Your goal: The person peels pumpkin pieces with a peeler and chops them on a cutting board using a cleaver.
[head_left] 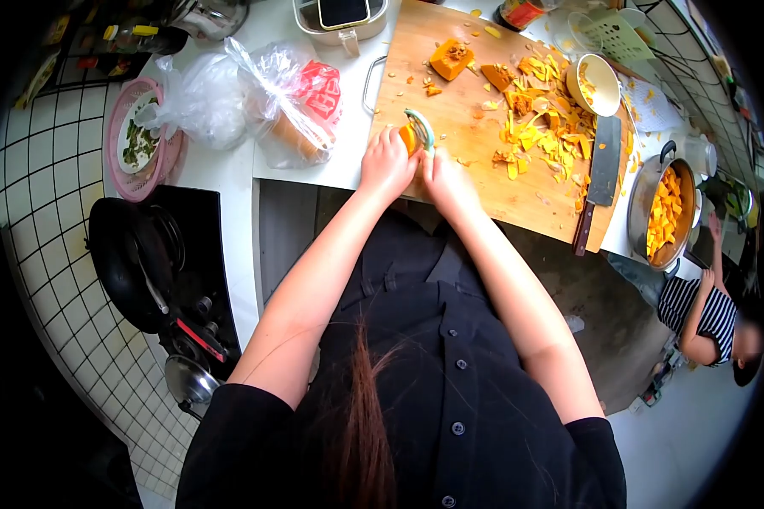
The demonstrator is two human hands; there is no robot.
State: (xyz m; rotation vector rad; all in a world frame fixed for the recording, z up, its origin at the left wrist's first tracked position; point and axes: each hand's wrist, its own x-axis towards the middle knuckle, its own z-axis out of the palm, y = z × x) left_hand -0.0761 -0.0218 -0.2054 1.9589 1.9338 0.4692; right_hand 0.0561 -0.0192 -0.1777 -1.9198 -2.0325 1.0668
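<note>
My left hand (388,163) is closed around a piece of orange pumpkin (409,139) at the near edge of a wooden cutting board (458,110). In my right hand (446,178) is a pale green peeler (421,127), its head against the pumpkin piece. Part of the piece is hidden by my fingers. Farther back on the board lie a larger pumpkin chunk (450,59) and a smaller one (497,78). A heap of peelings (539,127) covers the board's right side, beside a cleaver (603,165) with a dark wooden handle.
A cream bowl (604,95) sits at the board's right edge. Beyond it stands a metal pot (639,212) of pumpkin cubes. Plastic bags (212,102) and a pink basket (113,140) are on the left, above a stove with a black wok (119,263). Another person (696,310) is at far right.
</note>
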